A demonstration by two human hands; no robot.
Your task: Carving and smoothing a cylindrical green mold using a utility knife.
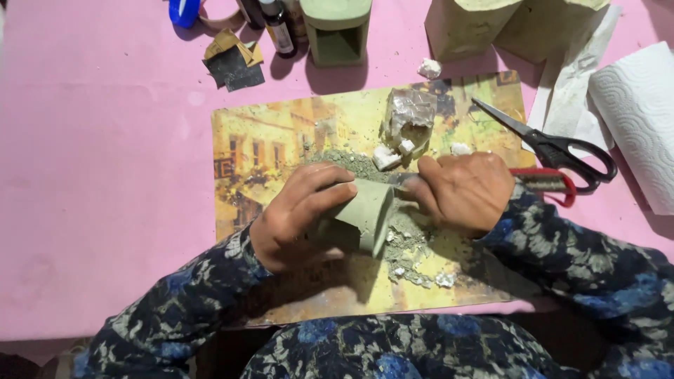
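View: a single head-worn camera, the only picture of the scene.
Position: above the near edge of the pink table [91, 175], over the wearer's lap.
Facing: steeply downward and slightly forward, away from the body.
Nearness: close; the left hand [295, 214] and right hand [463, 193] sit mid-frame, with patterned sleeves filling the bottom corners.
Centre: the picture placemat [267, 140] lies almost squarely in the middle.
Far edge: the top cuts off the green blocks [337, 28] and bottles, so their height probably cannot be judged.
Right edge: the paper towel roll [635, 119] is partly cropped.
Shared area: none, with only one view.
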